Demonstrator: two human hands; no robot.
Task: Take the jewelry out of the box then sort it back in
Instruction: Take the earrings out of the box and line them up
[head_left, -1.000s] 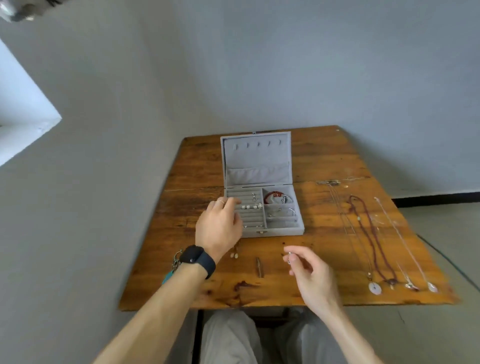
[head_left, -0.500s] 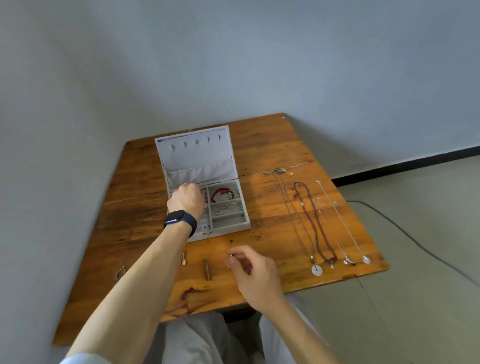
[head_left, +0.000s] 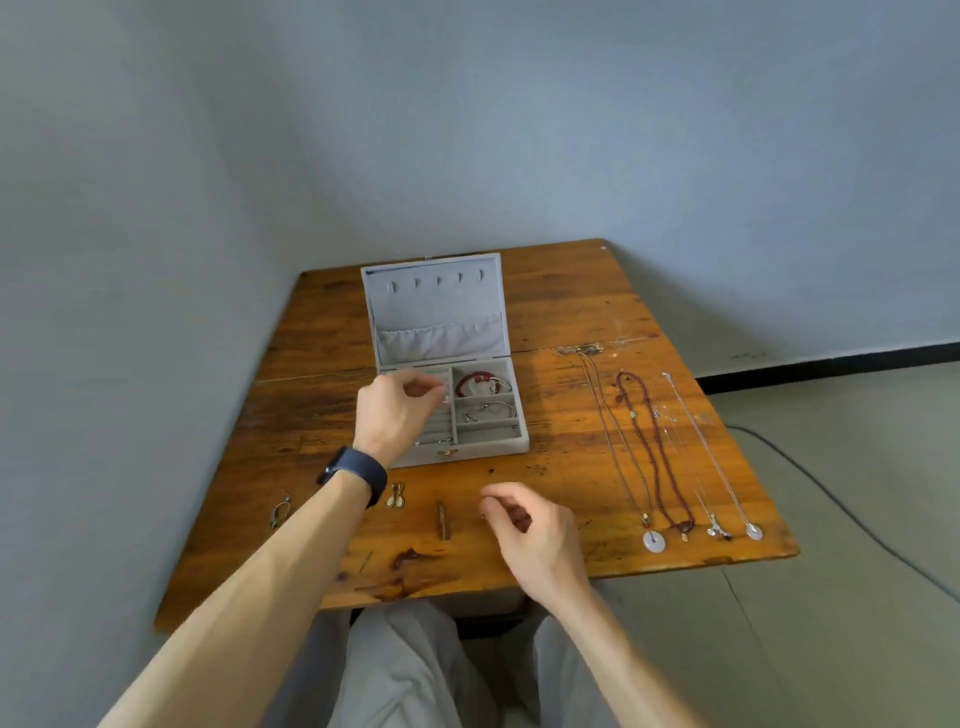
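Left grip (head_left: 396, 415) curled over box (head_left: 493, 450), hold unclear | right grip (head_left: 535, 538) pinches small piece (head_left: 483, 503) | lid (head_left: 436, 306) upright, far edge

L hand (head_left: 397, 410) hides most of jewelry box's (head_left: 488, 448) ring-slot side; whatever its fingertips touch is too small to ID. R hand (head_left: 535, 535) pinches tiny piece (head_left: 483, 505), unreadable. L forearm (head_left: 249, 597) & R forearm (head_left: 618, 654) cut off at bottom edge.

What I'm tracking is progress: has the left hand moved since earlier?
Yes: the left hand moved rightward over the jewelry box, across ring rows toward its divider.
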